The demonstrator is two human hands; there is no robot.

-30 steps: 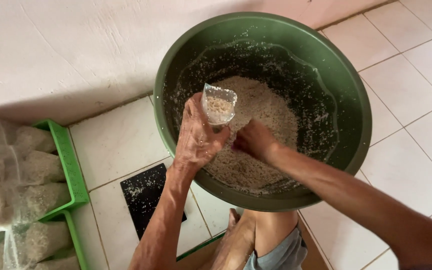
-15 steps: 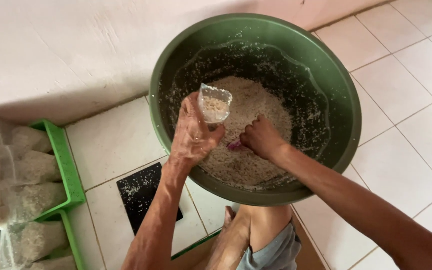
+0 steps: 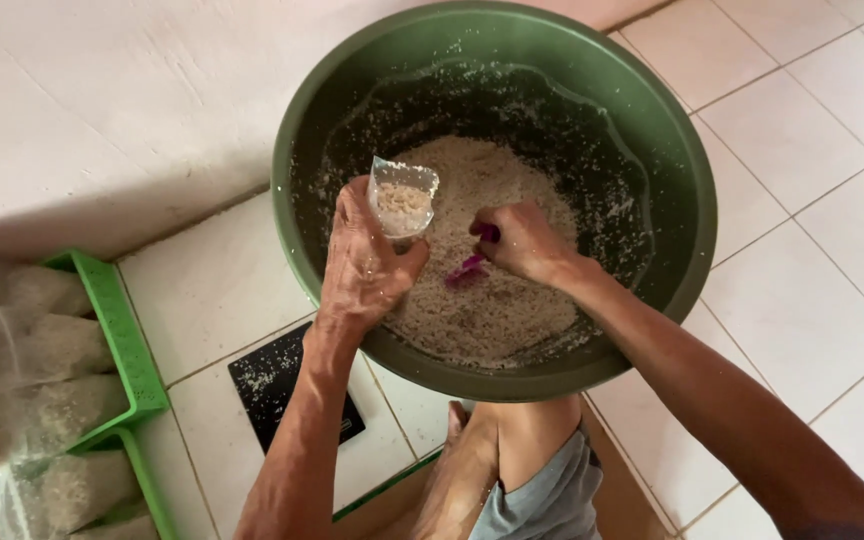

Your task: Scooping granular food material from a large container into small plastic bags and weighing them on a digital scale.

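One green basin (image 3: 687, 150) of pale grain (image 3: 492, 300) sits on the tiled floor. Your left hand (image 3: 367, 265) grips one small clear bag (image 3: 402, 200), partly filled, above the grain. Your right hand (image 3: 522, 240) is clenched on one purple scoop (image 3: 470, 268) touching the grain. One green tray (image 3: 117, 330) of filled bags and one black scale (image 3: 272, 385) lie left.
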